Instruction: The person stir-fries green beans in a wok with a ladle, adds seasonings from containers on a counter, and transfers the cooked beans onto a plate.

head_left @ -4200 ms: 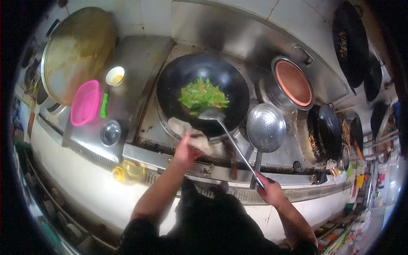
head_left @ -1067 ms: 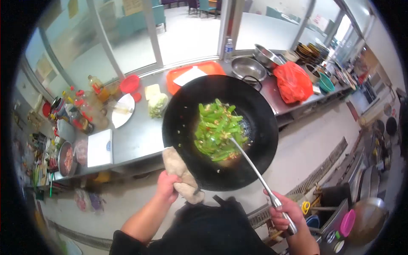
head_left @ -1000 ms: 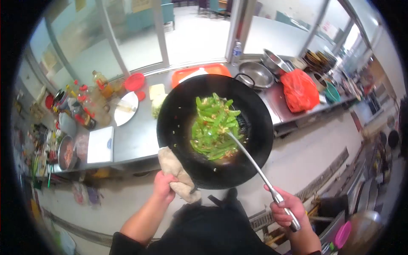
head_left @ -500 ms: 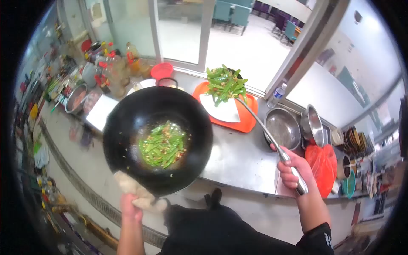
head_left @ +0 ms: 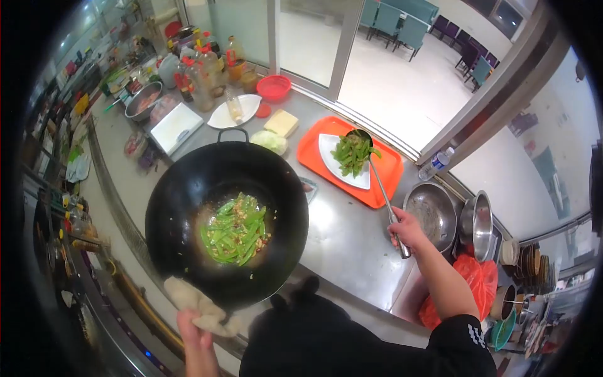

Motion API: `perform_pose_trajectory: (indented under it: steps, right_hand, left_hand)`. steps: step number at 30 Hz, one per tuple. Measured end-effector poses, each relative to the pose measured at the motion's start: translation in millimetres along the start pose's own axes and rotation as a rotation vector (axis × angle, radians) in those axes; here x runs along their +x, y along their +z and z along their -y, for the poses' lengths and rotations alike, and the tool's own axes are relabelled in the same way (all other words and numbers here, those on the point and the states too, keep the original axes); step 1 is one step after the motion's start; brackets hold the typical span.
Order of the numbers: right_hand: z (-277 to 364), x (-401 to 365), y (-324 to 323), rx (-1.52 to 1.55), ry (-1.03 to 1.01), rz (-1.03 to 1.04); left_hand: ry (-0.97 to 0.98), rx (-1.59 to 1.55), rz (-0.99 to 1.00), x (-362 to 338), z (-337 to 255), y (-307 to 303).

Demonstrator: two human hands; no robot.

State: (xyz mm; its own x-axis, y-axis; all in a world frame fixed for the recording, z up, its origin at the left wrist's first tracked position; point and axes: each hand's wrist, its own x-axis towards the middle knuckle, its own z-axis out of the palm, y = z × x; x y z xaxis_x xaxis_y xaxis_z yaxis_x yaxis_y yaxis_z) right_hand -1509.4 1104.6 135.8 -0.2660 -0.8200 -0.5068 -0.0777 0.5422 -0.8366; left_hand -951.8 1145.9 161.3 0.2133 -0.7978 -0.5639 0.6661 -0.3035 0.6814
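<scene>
My left hand (head_left: 196, 328) is closed on a beige cloth (head_left: 191, 300) pressed against the near rim of a big black wok (head_left: 169, 188). Cooked green pods with chopped bits (head_left: 233, 231) lie in the wok's bottom. My right hand (head_left: 409, 230) grips the metal handle of a ladle (head_left: 382, 188). The ladle's bowl is tipped over a white plate (head_left: 330, 144), mostly hidden by more green pods (head_left: 352, 154) at the plate. Under the plate is an orange tray (head_left: 308, 141) on the steel counter.
Steel bowls (head_left: 430, 210) and a water bottle (head_left: 436, 163) stand to the right, with a red plastic bag (head_left: 468, 286) nearer me. Beyond the wok are a cabbage piece (head_left: 269, 142), a yellow block (head_left: 281, 123), a red bowl (head_left: 274, 88) and several sauce bottles (head_left: 201, 81).
The ladle has come down from above the tray onto the plate, and its pods now rest there. My view has shifted; the wok stays in my left hand's grip.
</scene>
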Motion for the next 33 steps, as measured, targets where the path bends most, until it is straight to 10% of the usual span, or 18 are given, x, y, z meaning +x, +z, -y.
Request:
perform_pose_trajectory:
  steps: [27, 33]
  right_hand:
    - [19, -31, -18, -1.055, -0.267, -0.27]
    - [25, -66, -65, -0.765, -0.273, -0.148]
  left_hand:
    - [-0.119, 0.252, 0.19, -54, 96, -22]
    - [-0.206, 0.241, 0.172, -96, 147, 34]
